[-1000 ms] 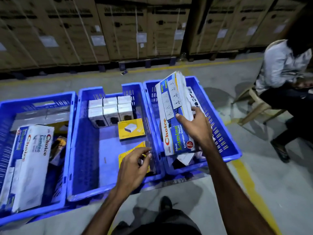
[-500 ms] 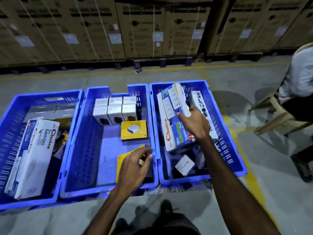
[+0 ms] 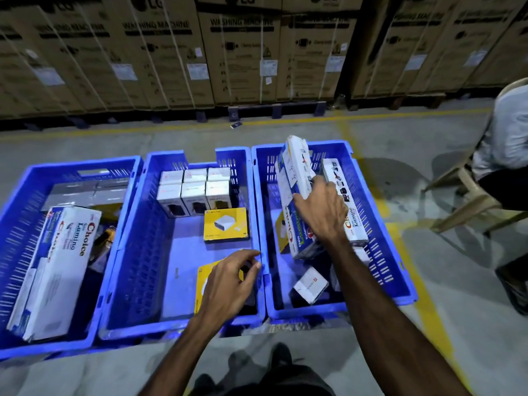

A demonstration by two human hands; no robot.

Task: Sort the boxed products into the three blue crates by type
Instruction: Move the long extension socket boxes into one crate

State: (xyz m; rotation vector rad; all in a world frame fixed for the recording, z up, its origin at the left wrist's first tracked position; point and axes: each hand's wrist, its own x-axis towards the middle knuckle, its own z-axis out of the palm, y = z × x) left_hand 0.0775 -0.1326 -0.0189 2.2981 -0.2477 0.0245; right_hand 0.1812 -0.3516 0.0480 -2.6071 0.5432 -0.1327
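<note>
Three blue crates stand side by side on the floor: the left crate [image 3: 71, 170], the middle crate [image 3: 183, 157] and the right crate [image 3: 377, 238]. My right hand [image 3: 323, 212] grips a long Choice extension box [image 3: 294, 172], held tilted and edge-on inside the right crate. A second long box [image 3: 341, 195] lies beside it, and a small white box [image 3: 310, 285] sits below. My left hand [image 3: 228, 284] curls over a tilted yellow box [image 3: 204, 281] at the middle crate's near right corner. Small white boxes [image 3: 194, 190] and a flat yellow box [image 3: 225, 224] fill that crate's far end.
The left crate holds a big Choice box [image 3: 65, 261] and grey boxes [image 3: 83, 192]. A person [image 3: 508, 138] sits on a plastic chair [image 3: 468, 195] at the right. Washing machine cartons [image 3: 228, 52] line the back. My shoe [image 3: 280, 355] shows on the floor in front of the crates.
My right hand has turned the Choice box from face-on to edge-on and shifted it toward the right crate's far end. My left hand has stayed on the yellow box.
</note>
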